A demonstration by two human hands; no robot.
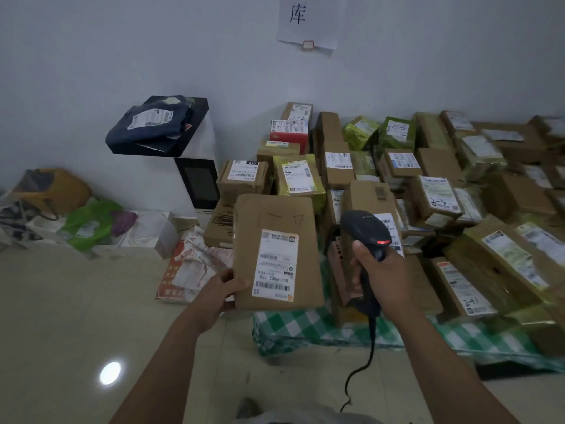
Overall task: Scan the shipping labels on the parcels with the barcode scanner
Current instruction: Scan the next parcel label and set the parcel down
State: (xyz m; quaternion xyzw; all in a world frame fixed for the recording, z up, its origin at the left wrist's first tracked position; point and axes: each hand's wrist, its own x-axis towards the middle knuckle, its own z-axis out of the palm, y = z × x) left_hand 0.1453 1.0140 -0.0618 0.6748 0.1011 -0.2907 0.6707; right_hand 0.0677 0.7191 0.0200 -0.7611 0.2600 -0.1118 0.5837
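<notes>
Cardboard parcel (270, 215), pinched at its seven-o'clock corner by my left hand (223, 290), faces its shipping label (276, 264) up. At its three o'clock, my right hand (383, 272) is wrapped round the barcode scanner (365, 229). I'd swing the scanner's nose to nine o'clock, squarely over the lowest barcode, parcel steady.

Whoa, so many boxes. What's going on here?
A person is working through a heap of parcels piled on a green checked cloth. Their left hand holds up a flat brown parcel, its shipping label facing the camera. Their right hand grips a black corded barcode scanner just right of it, red light glowing.
</notes>
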